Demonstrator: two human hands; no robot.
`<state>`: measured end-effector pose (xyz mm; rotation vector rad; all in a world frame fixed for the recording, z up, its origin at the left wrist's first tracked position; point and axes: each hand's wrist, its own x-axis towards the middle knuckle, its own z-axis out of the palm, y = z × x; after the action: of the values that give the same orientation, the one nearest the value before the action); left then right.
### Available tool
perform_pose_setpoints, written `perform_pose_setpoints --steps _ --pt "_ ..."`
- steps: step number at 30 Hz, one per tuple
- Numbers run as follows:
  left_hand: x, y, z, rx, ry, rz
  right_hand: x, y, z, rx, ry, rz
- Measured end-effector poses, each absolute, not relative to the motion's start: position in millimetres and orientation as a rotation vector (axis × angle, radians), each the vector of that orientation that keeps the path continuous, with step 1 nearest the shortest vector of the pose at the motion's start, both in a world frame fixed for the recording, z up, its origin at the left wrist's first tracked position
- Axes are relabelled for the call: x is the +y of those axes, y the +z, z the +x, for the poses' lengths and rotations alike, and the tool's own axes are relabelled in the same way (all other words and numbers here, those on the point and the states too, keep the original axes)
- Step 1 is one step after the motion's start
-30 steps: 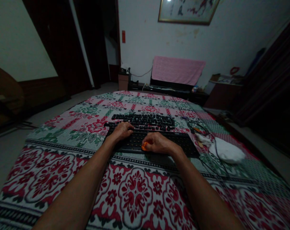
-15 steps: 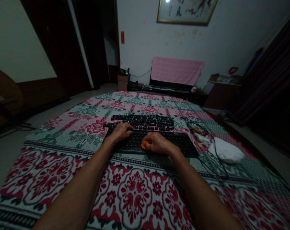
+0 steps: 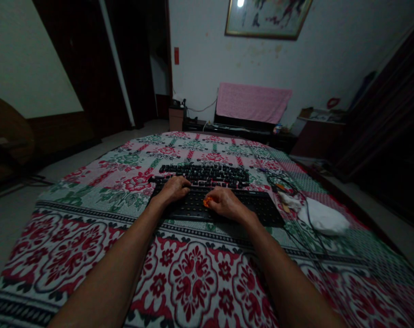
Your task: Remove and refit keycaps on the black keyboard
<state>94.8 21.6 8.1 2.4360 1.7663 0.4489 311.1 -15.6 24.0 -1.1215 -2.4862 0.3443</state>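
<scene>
A black keyboard [image 3: 261, 207] with its keycaps off lies across the patterned cover, its bare key posts showing in rows. My left hand [image 3: 175, 187] holds the keyboard's upper left part, fingers bent over it and pointing right. Over the middle of the board, my right hand [image 3: 225, 202] is closed on a crumpled orange wad [image 3: 207, 201], which touches or hovers just above the key posts; its material is too dim to make out. Loose black keycaps [image 3: 220, 172] lie in rows just beyond the keyboard's far edge.
To the right are a white cloth-like bundle [image 3: 324, 216], tangled dark cables [image 3: 285, 177] and a small orange-handled item [image 3: 280, 187]. The red, green and white cover [image 3: 193, 282] spreads over the large surface. A pink towel [image 3: 253, 102] hangs over something by the far wall.
My right hand and the orange wad have shifted slightly up, away from me, over the keyboard. My left hand stays at the board's left part. The camera view has tilted a little.
</scene>
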Motion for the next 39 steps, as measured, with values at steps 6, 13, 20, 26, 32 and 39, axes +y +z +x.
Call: perform_pose_setpoints --steps 6,13,20,26,32,39 --pt "21.9 7.6 94.4 1.769 0.462 2.429 -17.0 20.1 307.7 -2.511 0.315 -1.169" --pt "20.2 8.7 95.2 1.772 0.458 2.424 -10.9 15.2 309.8 -2.4 0.154 -1.187" --pt "20.2 7.8 94.8 1.762 0.465 2.44 -14.7 9.4 303.2 -2.466 0.165 -1.194" --pt "19.2 9.0 95.3 1.78 0.476 2.428 -10.3 1.2 297.5 -2.294 0.061 -1.226" --pt "21.5 6.1 94.3 1.759 0.475 2.44 -8.6 -4.9 295.0 -2.358 0.043 -1.217" --pt "22.6 3.4 93.6 1.744 0.516 2.441 -3.1 -2.9 297.1 -2.067 0.087 -1.202"
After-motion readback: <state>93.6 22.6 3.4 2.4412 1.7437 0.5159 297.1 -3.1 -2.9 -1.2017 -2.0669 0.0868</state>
